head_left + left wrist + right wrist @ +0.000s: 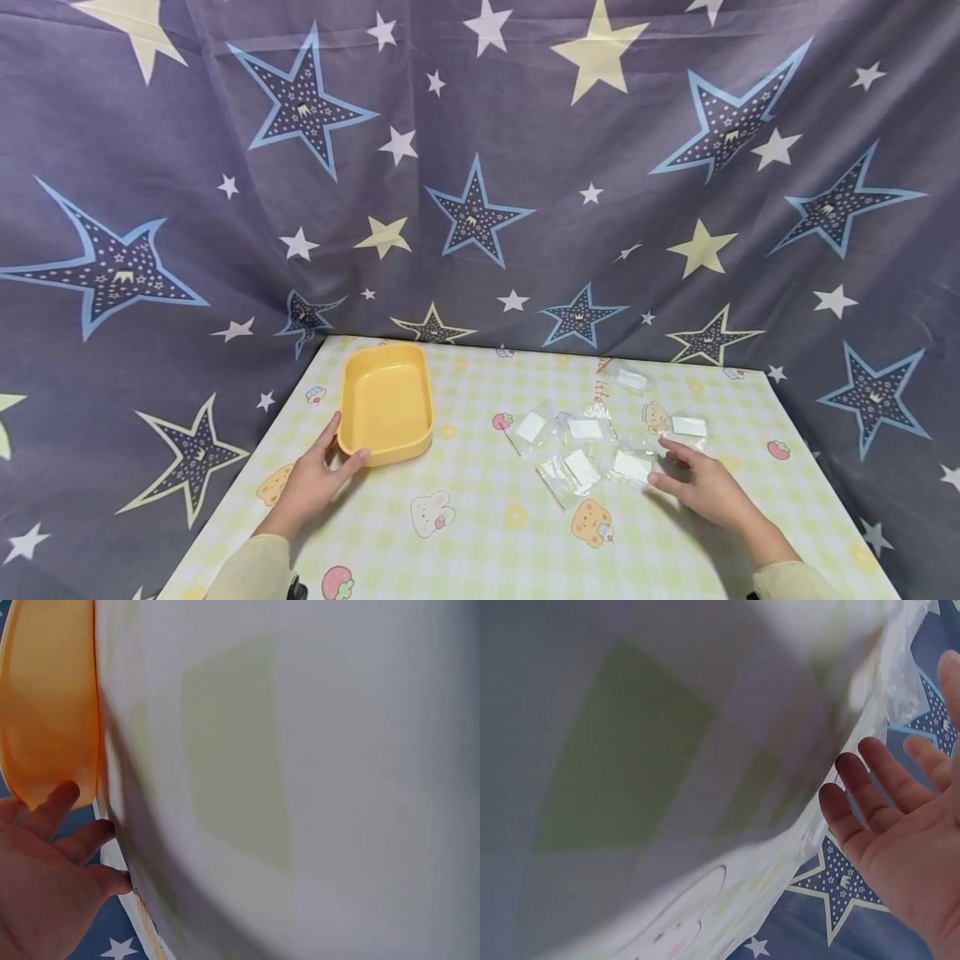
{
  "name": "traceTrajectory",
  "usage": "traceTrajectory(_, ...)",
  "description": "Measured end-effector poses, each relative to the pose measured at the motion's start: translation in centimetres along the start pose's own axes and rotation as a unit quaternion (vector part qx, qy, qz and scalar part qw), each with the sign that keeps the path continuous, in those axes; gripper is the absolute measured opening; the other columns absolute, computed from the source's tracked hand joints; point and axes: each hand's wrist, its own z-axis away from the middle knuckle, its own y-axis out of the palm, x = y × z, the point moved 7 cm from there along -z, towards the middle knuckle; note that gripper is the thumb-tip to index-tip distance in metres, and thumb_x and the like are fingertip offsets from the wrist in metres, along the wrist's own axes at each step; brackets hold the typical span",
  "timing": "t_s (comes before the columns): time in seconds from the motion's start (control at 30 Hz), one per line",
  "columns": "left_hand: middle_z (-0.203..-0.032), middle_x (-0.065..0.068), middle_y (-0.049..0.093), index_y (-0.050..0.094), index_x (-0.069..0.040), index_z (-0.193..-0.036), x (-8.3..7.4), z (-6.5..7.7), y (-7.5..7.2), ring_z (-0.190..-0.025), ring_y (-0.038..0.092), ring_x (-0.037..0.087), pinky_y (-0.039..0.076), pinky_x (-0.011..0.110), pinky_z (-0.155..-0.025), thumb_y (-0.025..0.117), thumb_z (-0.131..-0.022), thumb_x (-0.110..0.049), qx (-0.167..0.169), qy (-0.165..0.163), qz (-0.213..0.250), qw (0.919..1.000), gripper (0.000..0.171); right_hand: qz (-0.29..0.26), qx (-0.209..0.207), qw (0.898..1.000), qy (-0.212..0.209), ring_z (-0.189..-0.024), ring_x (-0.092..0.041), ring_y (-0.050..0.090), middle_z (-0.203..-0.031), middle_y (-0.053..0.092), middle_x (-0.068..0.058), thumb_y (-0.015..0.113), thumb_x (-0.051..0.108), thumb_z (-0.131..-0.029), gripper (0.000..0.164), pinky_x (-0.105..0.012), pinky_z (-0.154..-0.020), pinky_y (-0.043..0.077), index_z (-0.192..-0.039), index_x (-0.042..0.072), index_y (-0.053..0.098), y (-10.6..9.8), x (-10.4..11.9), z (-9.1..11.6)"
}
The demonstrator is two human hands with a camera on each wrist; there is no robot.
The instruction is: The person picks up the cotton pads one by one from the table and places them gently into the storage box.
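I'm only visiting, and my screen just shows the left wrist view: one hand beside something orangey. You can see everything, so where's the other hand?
Observer: The right hand is over the right side of the table, with its fingertips close to some clear packets; I can't tell whether it touches them.
Visitor: Ooh, packets! How many, and what's in them?
Observer: I count six, each showing a white rectangle; anything else inside is too small to make out.
Visitor: And my orangey thing, what does it look like from above?
Observer: In the head view it's a yellow tray with rounded corners, its open side facing up.
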Motion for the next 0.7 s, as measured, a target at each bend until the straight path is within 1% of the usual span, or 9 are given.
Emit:
traceTrajectory(0.17,-0.173,0.023,0.031,0.007,-0.035,-0.174,-0.2,0.0,-0.1,-0.158,0.034,0.045,0.032,0.056,-0.126,0.07,-0.095,-0.068,0.013,-0.001,0.011,0.9999,0.105,0.003,0.007,1.0,-0.027,-0.126,-0.047,0.068,-0.131,0.074,-0.026,0.084,0.051,-0.09,0.083,-0.065,-0.108,0.049,-0.152,0.002,0.058,0.7,0.3,-0.3)
traceTrajectory(0.3,-0.175,0.02,0.029,0.013,-0.034,-0.174,-0.4,0.1,-0.3,-0.158,0.035,0.042,0.032,0.055,-0.126,0.071,-0.098,-0.063,0.02,0.005,0.024,0.9995,0.1,0.01,0.006,0.999,-0.038,-0.124,-0.048,0.069,-0.128,0.074,-0.027,0.087,0.052,-0.087,0.089,-0.066,-0.107,0.049,-0.153,0.001,0.056,0.9,0.4,-0.4)
traceTrajectory(0.47,-0.175,0.018,0.03,0.017,-0.031,-0.173,-0.4,0.1,-0.3,-0.158,0.037,0.039,0.034,0.053,-0.125,0.072,-0.098,-0.06,0.025,0.009,0.039,0.9989,0.098,0.025,0.007,0.999,-0.032,-0.125,-0.05,0.067,-0.128,0.075,-0.024,0.088,0.053,-0.085,0.098,-0.067,-0.106,0.049,-0.158,0.001,0.049,0.9,0.7,-0.4)
traceTrajectory(0.6,-0.17,0.02,0.039,0.019,-0.033,-0.173,0.2,0.2,-0.3,-0.155,0.042,0.04,0.036,0.057,-0.125,0.072,-0.095,-0.065,0.022,-0.002,0.035,0.9991,0.099,0.027,0.013,0.999,-0.027,-0.127,-0.05,0.065,-0.128,0.075,-0.023,0.09,0.052,-0.082,0.102,-0.068,-0.107,0.047,-0.159,0.001,0.048,1.3,0.7,-0.6)
traceTrajectory(0.7,-0.159,0.02,0.056,0.019,-0.037,-0.172,0.4,0.2,-0.3,-0.146,0.055,0.039,0.04,0.059,-0.121,0.071,-0.094,-0.068,0.015,-0.01,0.025,0.9995,0.099,0.031,0.018,0.999,-0.028,-0.128,-0.05,0.064,-0.129,0.074,-0.022,0.092,0.052,-0.08,0.105,-0.068,-0.108,0.046,-0.16,0.001,0.047,1.5,0.6,-0.9)
